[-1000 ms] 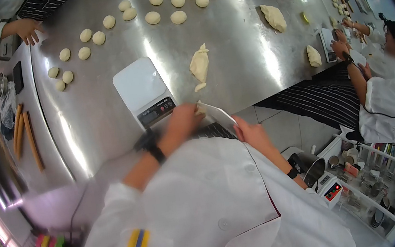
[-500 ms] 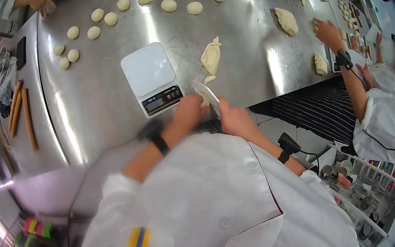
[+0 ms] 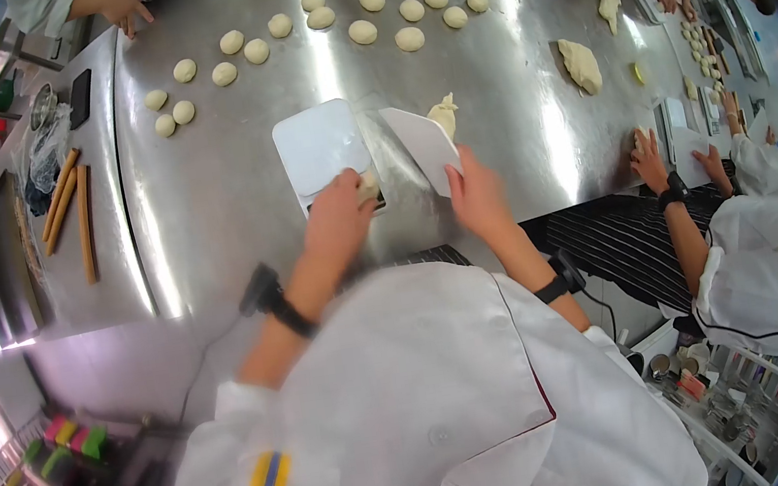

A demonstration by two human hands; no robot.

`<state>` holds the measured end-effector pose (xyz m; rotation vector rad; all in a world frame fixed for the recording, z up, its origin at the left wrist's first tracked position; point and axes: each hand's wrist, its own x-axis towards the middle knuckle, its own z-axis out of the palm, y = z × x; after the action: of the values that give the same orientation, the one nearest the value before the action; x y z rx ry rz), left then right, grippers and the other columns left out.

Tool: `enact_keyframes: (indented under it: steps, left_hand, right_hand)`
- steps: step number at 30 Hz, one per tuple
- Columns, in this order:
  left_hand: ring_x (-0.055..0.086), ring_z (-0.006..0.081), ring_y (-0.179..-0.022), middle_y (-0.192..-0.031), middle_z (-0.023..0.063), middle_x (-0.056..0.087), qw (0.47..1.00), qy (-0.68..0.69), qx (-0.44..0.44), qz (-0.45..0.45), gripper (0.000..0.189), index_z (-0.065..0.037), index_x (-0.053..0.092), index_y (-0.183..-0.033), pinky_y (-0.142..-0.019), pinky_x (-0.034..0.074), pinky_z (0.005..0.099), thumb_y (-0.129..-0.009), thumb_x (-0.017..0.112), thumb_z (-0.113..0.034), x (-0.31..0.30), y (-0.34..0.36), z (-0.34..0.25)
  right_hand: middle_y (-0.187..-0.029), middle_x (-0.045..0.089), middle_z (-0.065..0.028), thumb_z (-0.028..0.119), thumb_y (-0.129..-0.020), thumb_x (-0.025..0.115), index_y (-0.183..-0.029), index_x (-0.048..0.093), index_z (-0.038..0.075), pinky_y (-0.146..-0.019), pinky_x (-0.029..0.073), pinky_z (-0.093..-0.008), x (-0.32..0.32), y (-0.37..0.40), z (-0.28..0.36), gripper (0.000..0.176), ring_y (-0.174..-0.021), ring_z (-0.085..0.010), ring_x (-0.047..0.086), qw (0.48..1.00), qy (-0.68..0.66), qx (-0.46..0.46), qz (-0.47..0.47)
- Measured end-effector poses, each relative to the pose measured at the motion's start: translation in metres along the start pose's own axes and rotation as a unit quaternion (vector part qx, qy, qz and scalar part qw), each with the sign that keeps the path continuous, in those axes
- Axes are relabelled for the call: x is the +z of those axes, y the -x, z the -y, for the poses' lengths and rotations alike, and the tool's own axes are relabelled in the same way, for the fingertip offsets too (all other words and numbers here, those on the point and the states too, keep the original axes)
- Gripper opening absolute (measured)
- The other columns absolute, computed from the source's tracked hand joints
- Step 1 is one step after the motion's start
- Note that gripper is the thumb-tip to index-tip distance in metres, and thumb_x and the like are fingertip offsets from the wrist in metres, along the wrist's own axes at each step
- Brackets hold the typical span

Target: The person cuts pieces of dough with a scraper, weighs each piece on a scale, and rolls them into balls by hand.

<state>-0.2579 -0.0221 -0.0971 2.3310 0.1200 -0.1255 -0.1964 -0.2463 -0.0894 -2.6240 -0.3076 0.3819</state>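
My left hand [image 3: 338, 218] is closed on a small dough piece [image 3: 368, 186], over the near end of the white kitchen scale [image 3: 314, 144]. The hand and dough hide most of the scale's display. My right hand [image 3: 478, 196] grips a flat white dough scraper [image 3: 422, 142], tilted with its face toward me, just right of the scale. Behind the scraper lies a larger lump of dough [image 3: 444, 112], partly hidden by it.
Several round dough balls [image 3: 362, 32] are spread across the far side of the steel table [image 3: 229, 166]. Wooden rolling pins [image 3: 86, 226] lie at left. At right, another dough lump [image 3: 580, 67] sits near a co-worker's hand [image 3: 646, 159]; other people's hands show along the far edge.
My left hand has moved left and up to the scale with the dough piece. My right hand has lifted the scraper and turned its face toward me. The view has shifted.
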Motion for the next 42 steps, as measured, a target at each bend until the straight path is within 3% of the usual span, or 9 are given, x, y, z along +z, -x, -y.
enact_keyframes:
  steps: [1, 5, 7, 11, 14, 19, 33, 36, 42]
  left_hand:
    - [0.061, 0.0412, -0.093, -0.098, 0.0191, 0.065, 0.999, -0.019, -0.043, -0.021, 0.037, -0.001, 0.057, -0.106, -0.081, 0.05, 0.0448, -0.077, 0.077, -0.014, -0.012, -0.006, 0.001]
    - [0.059, 0.0396, -0.101, -0.107, 0.0184, 0.063, 0.992, -0.102, 0.002, -0.076, 0.045, -0.003, 0.056, -0.115, -0.087, 0.049, 0.0436, -0.077, 0.077, -0.011, -0.021, -0.027, 0.042]
    - [0.057, 0.0374, -0.106, -0.114, 0.0175, 0.061, 0.981, -0.195, 0.015, -0.022, 0.042, -0.003, 0.058, -0.116, -0.091, 0.048, 0.043, -0.079, 0.075, -0.011, -0.03, -0.028, 0.043]
    - [0.057, 0.0356, -0.107, -0.115, 0.0174, 0.061, 0.967, -0.241, 0.067, -0.049, 0.042, 0.0, 0.059, -0.117, -0.091, 0.048, 0.0433, -0.08, 0.073, -0.014, -0.038, -0.027, 0.046]
    - [0.057, 0.0353, -0.107, -0.115, 0.0173, 0.062, 0.971, -0.229, 0.022, -0.068, 0.041, 0.001, 0.06, -0.115, -0.092, 0.047, 0.0434, -0.082, 0.072, -0.019, -0.04, -0.029, 0.054]
    - [0.057, 0.0369, -0.109, -0.115, 0.0186, 0.064, 0.975, -0.176, -0.03, -0.132, 0.046, 0.001, 0.058, -0.121, -0.094, 0.047, 0.0443, -0.086, 0.069, -0.026, -0.05, -0.028, 0.06]
    - [0.056, 0.0355, -0.113, -0.12, 0.0149, 0.063, 0.985, -0.129, -0.028, -0.111, 0.042, -0.006, 0.057, -0.126, -0.096, 0.047, 0.0429, -0.088, 0.066, -0.024, -0.048, -0.023, 0.05]
    - [0.055, 0.0353, -0.115, -0.121, 0.0141, 0.062, 0.988, -0.119, -0.008, -0.095, 0.043, -0.007, 0.057, -0.126, -0.097, 0.046, 0.0428, -0.086, 0.067, -0.021, -0.046, -0.025, 0.044]
    - [0.053, 0.0352, -0.115, -0.125, 0.0132, 0.059, 0.986, -0.091, 0.043, -0.131, 0.047, -0.006, 0.057, -0.125, -0.099, 0.045, 0.0421, -0.081, 0.069, -0.013, -0.034, -0.035, 0.034]
  right_hand:
    - [-0.093, 0.067, -0.0254, 0.018, -0.097, 0.053, -0.122, 0.048, 0.0, -0.072, 0.051, -0.0514, 0.003, 0.009, -0.014, 0.031, -0.084, -0.0458, 0.066, 0.995, -0.068, -0.023, -0.074]
    - [-0.098, 0.067, -0.025, 0.019, -0.097, 0.058, -0.115, 0.054, -0.003, -0.077, 0.051, -0.0437, -0.006, 0.04, -0.039, 0.029, -0.088, -0.0389, 0.067, 0.943, -0.202, -0.016, -0.264]
    - [-0.099, 0.067, -0.0237, 0.018, -0.097, 0.059, -0.115, 0.054, -0.004, -0.078, 0.051, -0.0423, -0.008, 0.053, -0.049, 0.029, -0.089, -0.0363, 0.067, 0.929, -0.228, 0.014, -0.29]
    - [-0.101, 0.067, -0.0222, 0.019, -0.096, 0.061, -0.116, 0.053, -0.005, -0.08, 0.051, -0.0403, -0.005, 0.072, -0.07, 0.032, -0.09, -0.0325, 0.067, 0.902, -0.241, 0.077, -0.349]
    - [-0.1, 0.067, -0.0218, 0.019, -0.096, 0.061, -0.117, 0.053, -0.005, -0.08, 0.051, -0.0401, 0.0, 0.081, -0.079, 0.033, -0.091, -0.0324, 0.067, 0.894, -0.223, 0.098, -0.377]
    - [-0.099, 0.067, -0.0215, 0.019, -0.096, 0.061, -0.115, 0.053, -0.005, -0.08, 0.051, -0.0395, 0.0, 0.088, -0.087, 0.033, -0.09, -0.032, 0.067, 0.893, -0.232, 0.107, -0.371]
    - [-0.1, 0.067, -0.0197, 0.019, -0.096, 0.062, -0.114, 0.053, -0.005, -0.079, 0.05, -0.0369, -0.001, 0.085, -0.084, 0.031, -0.089, -0.026, 0.066, 0.915, -0.237, 0.096, -0.311]
    - [-0.094, 0.068, -0.0235, 0.02, -0.096, 0.06, -0.113, 0.054, -0.005, -0.075, 0.052, -0.0401, -0.002, 0.084, -0.082, 0.03, -0.086, -0.0345, 0.069, 0.924, -0.216, 0.069, -0.307]
    - [-0.087, 0.068, -0.023, 0.019, -0.095, 0.058, -0.115, 0.059, 0.005, -0.068, 0.053, -0.0445, -0.023, 0.073, -0.056, 0.025, -0.078, -0.0432, 0.066, 0.985, -0.106, -0.019, -0.132]
